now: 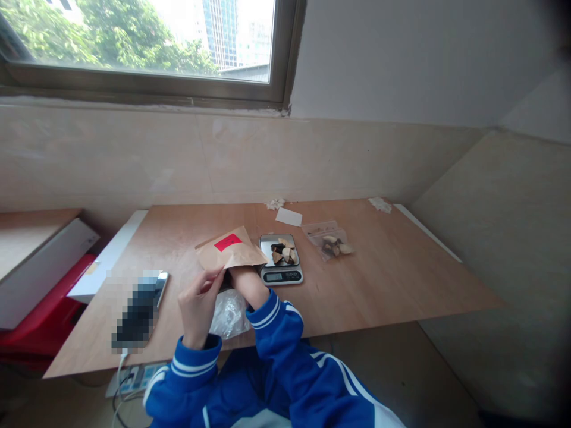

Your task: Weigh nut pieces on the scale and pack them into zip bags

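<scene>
Brown paper envelope, light and limp, best held by its edge, lies beside the scale: left hand pinches that edge, right hand slips beneath, its grip unseen.

Light-brown plywood tabletop bearing black-and-silver digital scale, clear plastic zip bag, white paper slip, crumpled clear plastic bag
</scene>
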The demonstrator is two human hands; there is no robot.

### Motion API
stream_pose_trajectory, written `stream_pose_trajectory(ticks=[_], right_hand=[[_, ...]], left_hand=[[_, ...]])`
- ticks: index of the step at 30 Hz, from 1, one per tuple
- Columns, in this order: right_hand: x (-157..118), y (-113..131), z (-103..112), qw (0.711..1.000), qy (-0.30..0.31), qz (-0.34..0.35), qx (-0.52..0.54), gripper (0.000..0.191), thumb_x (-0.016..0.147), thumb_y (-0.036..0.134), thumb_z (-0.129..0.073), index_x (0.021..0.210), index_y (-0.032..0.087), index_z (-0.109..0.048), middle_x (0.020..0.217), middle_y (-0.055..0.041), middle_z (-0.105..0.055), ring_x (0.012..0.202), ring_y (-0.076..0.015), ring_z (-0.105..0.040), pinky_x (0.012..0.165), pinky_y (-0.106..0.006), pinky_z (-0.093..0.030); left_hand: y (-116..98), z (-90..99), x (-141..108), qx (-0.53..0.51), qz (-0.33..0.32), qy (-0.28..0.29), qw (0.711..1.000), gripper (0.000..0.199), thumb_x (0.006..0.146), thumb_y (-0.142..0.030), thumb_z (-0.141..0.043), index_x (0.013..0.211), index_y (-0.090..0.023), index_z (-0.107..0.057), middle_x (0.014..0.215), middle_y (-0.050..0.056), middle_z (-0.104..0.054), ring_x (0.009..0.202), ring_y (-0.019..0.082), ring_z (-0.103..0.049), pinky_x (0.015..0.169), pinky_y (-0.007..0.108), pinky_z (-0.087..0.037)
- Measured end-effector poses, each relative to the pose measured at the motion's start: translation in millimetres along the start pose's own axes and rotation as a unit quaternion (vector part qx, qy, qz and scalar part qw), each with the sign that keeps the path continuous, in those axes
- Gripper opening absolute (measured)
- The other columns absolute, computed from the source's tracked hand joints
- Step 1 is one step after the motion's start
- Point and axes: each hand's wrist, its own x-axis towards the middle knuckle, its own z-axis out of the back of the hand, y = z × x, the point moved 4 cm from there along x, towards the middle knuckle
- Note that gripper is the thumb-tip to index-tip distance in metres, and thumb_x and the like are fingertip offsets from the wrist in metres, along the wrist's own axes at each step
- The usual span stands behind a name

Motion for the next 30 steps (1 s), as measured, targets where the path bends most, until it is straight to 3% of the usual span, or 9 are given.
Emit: stream_pose_trajectory(ticks=[5, 10, 12, 15, 18, 21, 25, 28, 30], right_hand=[[-23, 3, 21, 0.999, 0.043, -0.001, -0.003, 0.055, 0.079, 0.000, -0.053, 0.133, 0.013, -0.051, 0.143, -0.0122, -0.048, 0.133, -0.0267, -0.042, 0.114, -0.043, -0.031], [-37, 24, 48, 0.997, 0.050, -0.001, 0.062, 0.041, 0.081, -0.004, -0.044, 0.107, 0.018, -0.068, 0.107, -0.0086, -0.070, 0.106, -0.0211, -0.064, 0.096, -0.033, -0.049], [-43, 34, 63, 0.994, 0.021, 0.013, 0.108, 0.034, 0.085, 0.001, -0.046, 0.102, 0.019, -0.070, 0.102, -0.0064, -0.071, 0.100, -0.0193, -0.065, 0.093, -0.032, -0.050], [-56, 35, 89, 0.979, -0.088, 0.017, 0.185, 0.021, 0.089, 0.013, -0.053, 0.100, 0.022, -0.069, 0.101, -0.0032, -0.071, 0.098, -0.0172, -0.065, 0.091, -0.030, -0.050], [-71, 8, 107, 0.947, -0.217, -0.031, 0.236, 0.014, 0.088, 0.025, -0.060, 0.099, 0.022, -0.068, 0.101, -0.0040, -0.070, 0.098, -0.0179, -0.064, 0.089, -0.031, -0.050], [-77, -37, 106, 0.926, -0.271, -0.093, 0.245, 0.018, 0.086, 0.031, -0.062, 0.099, 0.020, -0.068, 0.103, -0.0068, -0.070, 0.097, -0.0198, -0.064, 0.086, -0.033, -0.051], [-64, -82, 87, 0.955, -0.215, -0.110, 0.171, 0.017, 0.086, 0.025, -0.058, 0.099, 0.019, -0.067, 0.101, -0.0069, -0.069, 0.091, -0.0195, -0.063, 0.079, -0.032, -0.050], [-47, -95, 76, 0.984, -0.152, -0.077, 0.042, 0.017, 0.087, 0.016, -0.055, 0.098, 0.019, -0.067, 0.099, -0.0067, -0.069, 0.092, -0.0217, -0.060, 0.083, -0.035, -0.047], [-39, -98, 74, 0.989, -0.120, -0.067, -0.058, 0.017, 0.086, 0.013, -0.055, 0.096, 0.019, -0.068, 0.096, -0.0071, -0.069, 0.094, -0.0249, -0.056, 0.086, -0.040, -0.044]], left_hand=[[2, 1.8, 3, 0.000, 0.002, -0.005, 1.000, 0.023, 0.081, -0.043, -0.064, 0.083, -0.021, -0.072, 0.077, 0.000, -0.074, 0.066, 0.016, -0.070, 0.063, 0.024, -0.055], [6, 4.1, 7, 0.003, 0.012, -0.015, 1.000, 0.024, 0.080, -0.044, -0.065, 0.089, -0.023, -0.073, 0.077, -0.001, -0.073, 0.067, 0.015, -0.069, 0.065, 0.024, -0.055], [6, 4.9, 10, 0.005, 0.012, -0.022, 1.000, 0.024, 0.080, -0.044, -0.066, 0.088, -0.023, -0.073, 0.076, -0.001, -0.072, 0.065, 0.014, -0.068, 0.064, 0.023, -0.054], [4, 4.7, 13, 0.001, 0.007, -0.032, 0.999, 0.024, 0.079, -0.044, -0.067, 0.087, -0.022, -0.074, 0.077, 0.000, -0.072, 0.063, 0.013, -0.066, 0.063, 0.024, -0.053], [3, 3.2, 18, -0.015, 0.013, -0.056, 0.998, 0.024, 0.080, -0.042, -0.067, 0.086, -0.020, -0.073, 0.082, 0.002, -0.072, 0.068, 0.014, -0.066, 0.067, 0.025, -0.054], [0, 1.1, 27, -0.018, 0.021, -0.094, 0.995, 0.025, 0.079, -0.042, -0.067, 0.088, -0.019, -0.073, 0.084, 0.003, -0.070, 0.070, 0.015, -0.066, 0.069, 0.027, -0.055], [-8, -2.8, 50, -0.028, 0.010, -0.125, 0.992, 0.026, 0.081, -0.040, -0.065, 0.094, -0.019, -0.073, 0.085, 0.002, -0.067, 0.072, 0.014, -0.064, 0.067, 0.027, -0.055], [-9, -4.0, 73, -0.004, 0.008, -0.136, 0.991, 0.026, 0.083, -0.040, -0.062, 0.095, -0.020, -0.073, 0.089, 0.004, -0.067, 0.076, 0.015, -0.063, 0.072, 0.028, -0.053], [-5, -3.9, 88, 0.017, 0.011, -0.139, 0.990, 0.026, 0.085, -0.039, -0.058, 0.097, -0.020, -0.072, 0.094, 0.005, -0.068, 0.081, 0.016, -0.064, 0.077, 0.030, -0.052]])
